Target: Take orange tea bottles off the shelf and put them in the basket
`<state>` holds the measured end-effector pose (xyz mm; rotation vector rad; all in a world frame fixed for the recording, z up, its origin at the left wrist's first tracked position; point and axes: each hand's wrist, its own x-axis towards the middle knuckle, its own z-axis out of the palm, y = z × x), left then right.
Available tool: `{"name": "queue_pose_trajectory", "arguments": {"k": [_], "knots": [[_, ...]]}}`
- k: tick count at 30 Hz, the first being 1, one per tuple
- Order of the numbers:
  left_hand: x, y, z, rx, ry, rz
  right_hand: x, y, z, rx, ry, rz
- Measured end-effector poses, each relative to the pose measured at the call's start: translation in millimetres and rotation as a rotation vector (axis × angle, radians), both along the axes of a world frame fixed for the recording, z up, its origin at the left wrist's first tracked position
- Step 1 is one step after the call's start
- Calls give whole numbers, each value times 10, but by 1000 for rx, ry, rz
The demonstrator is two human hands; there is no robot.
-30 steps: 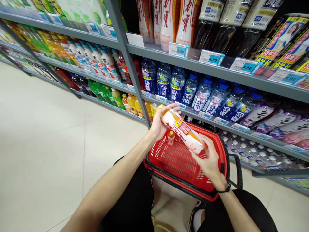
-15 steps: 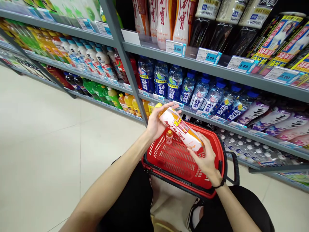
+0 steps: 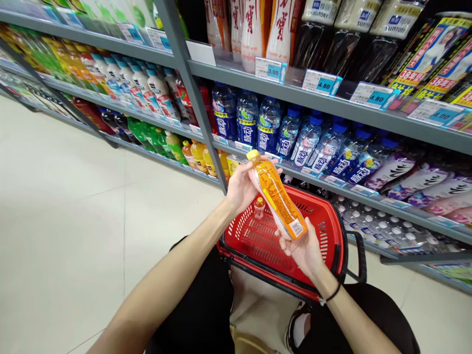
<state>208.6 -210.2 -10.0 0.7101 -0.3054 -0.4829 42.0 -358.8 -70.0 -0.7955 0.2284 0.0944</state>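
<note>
Between both hands is a drink bottle (image 3: 279, 196) with an orange and white wrapper and a yellow cap, tilted so its cap end points up and left. My left hand (image 3: 243, 184) curls round its upper part, just below the cap. Under the base, my right hand (image 3: 304, 246) supports the lower end, fingers bent beneath it. The orange side with small print and a barcode faces me. Below the bottle stands a red shopping basket (image 3: 254, 250) with slotted walls. Inside it, at the left, is a small bottle (image 3: 259, 208) with a yellowish cap.
Shelves hold several blue-labelled bottles (image 3: 289, 130), white-and-orange bottles (image 3: 252, 32) above them, and clear bottles (image 3: 372, 226) low on the right. The basket's black handle (image 3: 359, 255) sticks out to the right. Pale floor tiles (image 3: 73, 221) extend to the left.
The bottle has been turned about its length, from the white side with red lettering to the orange printed side. My right hand has shifted lower, beneath the base.
</note>
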Motion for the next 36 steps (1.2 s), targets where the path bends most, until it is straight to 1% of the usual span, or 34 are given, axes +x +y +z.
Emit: {"name": "queue_pose_trajectory", "arguments": {"k": [3, 8, 14, 19, 22, 26, 30, 33, 36], "knots": [[0, -30, -9, 1, 22, -2, -1, -34, -47, 114, 75, 115], [-9, -80, -16, 4, 15, -35, -31, -57, -125, 205, 105, 225], [-56, -121, 0, 10, 9, -49, -69, -65, -180, 266, 65, 248], [-26, -120, -20, 51, 35, -12, -38, -57, -102, 229, 90, 202], [32, -111, -63, 87, 75, 51, -26, -23, -34, 151, 95, 162], [88, -87, -105, 127, 94, 84, -37, 16, 14, 42, 67, 16], [98, -64, -114, 135, 105, 92, -9, -26, 4, -113, -13, -149], [108, -64, -122, 152, 125, 114, 36, -112, -35, -302, -117, -282], [130, -81, -141, 144, 197, 107, 46, -228, -77, -623, -264, -397]]}}
